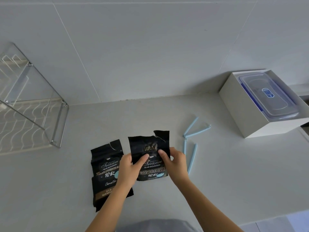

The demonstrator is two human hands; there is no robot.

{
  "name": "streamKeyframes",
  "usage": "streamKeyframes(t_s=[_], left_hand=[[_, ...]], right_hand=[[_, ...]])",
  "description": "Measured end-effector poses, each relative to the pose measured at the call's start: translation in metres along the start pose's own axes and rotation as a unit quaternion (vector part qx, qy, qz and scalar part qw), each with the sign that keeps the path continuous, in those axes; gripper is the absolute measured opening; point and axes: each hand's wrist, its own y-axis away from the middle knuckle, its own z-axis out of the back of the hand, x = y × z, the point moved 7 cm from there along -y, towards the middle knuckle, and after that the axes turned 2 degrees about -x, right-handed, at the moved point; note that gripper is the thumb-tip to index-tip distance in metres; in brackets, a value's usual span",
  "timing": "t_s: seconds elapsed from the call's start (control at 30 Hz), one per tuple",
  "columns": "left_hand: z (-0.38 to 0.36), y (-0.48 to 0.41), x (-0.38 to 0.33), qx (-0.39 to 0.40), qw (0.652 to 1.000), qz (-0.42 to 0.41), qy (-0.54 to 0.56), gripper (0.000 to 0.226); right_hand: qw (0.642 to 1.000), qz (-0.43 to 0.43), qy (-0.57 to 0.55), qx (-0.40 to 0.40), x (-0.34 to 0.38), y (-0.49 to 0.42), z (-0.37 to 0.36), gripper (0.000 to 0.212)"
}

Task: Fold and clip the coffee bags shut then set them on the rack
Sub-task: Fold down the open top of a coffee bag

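Pale worktop [217, 181] under a tiled wall. Far left stands the rack [56, 118], well apart from the bags, w/ open room between. Spare bag [107, 166] lies flat, partly under the left forearm. Left grip [128, 168] & right grip [175, 161] both pinch the held bag [150, 148] mid-height, torn top up. Risks: ragged top may fold crooked; contents may spill if it tips. Clips [192, 158] lie just right, box [242, 114] beyond; front edge near.

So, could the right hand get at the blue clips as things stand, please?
Probably yes: the blue clips lie open on the counter just beside the right hand, with nothing between. It would first have to let go of the coffee bag it grips.
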Motion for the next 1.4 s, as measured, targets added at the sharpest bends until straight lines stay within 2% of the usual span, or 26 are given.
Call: streamKeyframes(t_s=[0.1,0.2,0.23,0.3,0.37,0.43,0.57,0.67,0.77,0.83,1.0,1.17,1.3,1.4], left_hand=[[-0.001,0.004,-0.005,-0.039,0.998,-0.052,-0.012,0.020],[-0.002,0.018,-0.021,-0.095,0.988,-0.121,0.015,0.065],[0.000,0.020,-0.024,-0.105,0.985,-0.137,0.022,0.071],[0.005,0.019,-0.030,-0.118,0.978,-0.170,0.022,0.066],[0.012,0.018,-0.039,-0.140,0.966,-0.215,-0.022,0.056],[0.017,0.017,-0.043,-0.151,0.956,-0.236,-0.082,0.054],[0.023,0.012,-0.036,-0.132,0.969,-0.200,-0.051,0.048],[0.023,0.011,-0.037,-0.110,0.958,-0.237,-0.114,0.031],[0.019,0.006,-0.037,-0.063,0.967,-0.219,-0.113,0.025],[0.017,0.004,-0.036,-0.039,0.972,-0.202,-0.116,0.021],[0.021,0.001,-0.032,-0.012,0.982,-0.160,-0.102,0.028],[0.025,0.002,-0.036,0.025,0.973,-0.190,-0.127,0.054],[0.029,0.008,-0.028,0.015,0.979,-0.167,-0.115,0.056],[0.030,0.006,-0.030,0.012,0.976,-0.181,-0.120,0.054]], right_hand=[[0.998,0.016,-0.025,-0.058,0.001,0.009,-0.007,0.009],[0.994,0.015,-0.064,-0.091,0.005,0.015,-0.008,0.047],[0.993,0.029,-0.060,-0.098,0.008,0.015,-0.006,0.056],[0.990,0.085,-0.015,-0.107,0.020,0.014,-0.001,0.057],[0.982,0.151,0.030,-0.108,0.031,0.012,0.002,0.047],[0.981,0.171,0.017,-0.091,0.034,0.009,0.005,0.037],[0.991,0.130,-0.019,-0.032,0.034,-0.004,0.014,0.032],[0.996,0.079,-0.037,0.005,0.029,-0.009,0.017,0.039],[0.988,0.000,-0.153,0.022,0.017,-0.009,0.018,0.040],[0.981,-0.024,-0.193,0.025,0.012,-0.010,0.019,0.038],[0.985,-0.010,-0.168,0.034,0.013,-0.011,0.020,0.044],[0.984,-0.013,-0.177,0.021,0.013,-0.015,0.029,0.040],[0.985,-0.006,-0.162,0.061,0.019,-0.015,0.022,0.044],[0.981,-0.010,-0.169,0.098,0.023,-0.015,0.017,0.045]])
